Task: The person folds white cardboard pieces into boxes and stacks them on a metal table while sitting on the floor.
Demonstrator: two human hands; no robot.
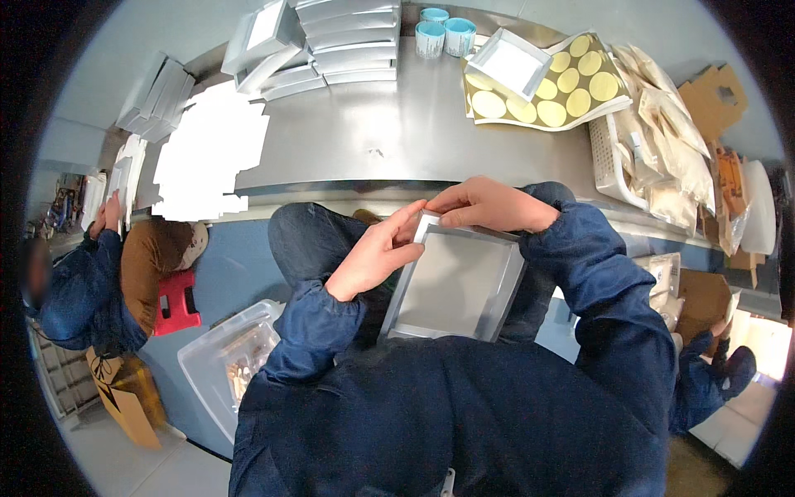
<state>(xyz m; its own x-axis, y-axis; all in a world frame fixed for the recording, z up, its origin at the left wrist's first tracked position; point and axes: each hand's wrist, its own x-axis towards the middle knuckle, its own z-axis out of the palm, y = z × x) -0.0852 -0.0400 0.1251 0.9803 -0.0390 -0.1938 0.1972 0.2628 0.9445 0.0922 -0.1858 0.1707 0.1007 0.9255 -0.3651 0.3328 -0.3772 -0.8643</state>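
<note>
An open shallow silver-grey box [451, 282] rests on my lap, its top edge tilted toward the steel bench. My left hand [377, 257] holds that box at its upper left corner, fingertips pressed on the rim and thumb bent toward the inner wall. My right hand [493, 203] grips the top edge beside it, fingers curled over the rim, their tips almost meeting those of my left hand.
The steel bench [364, 141] bears stacked boxes [348, 37], white card sheets [203, 153], blue cups [460, 37], gold round stickers [571, 83] and a basket of packets [609, 157]. A plastic tub [215, 356] sits low left. Co-workers [74, 298] [708, 381] are at both sides.
</note>
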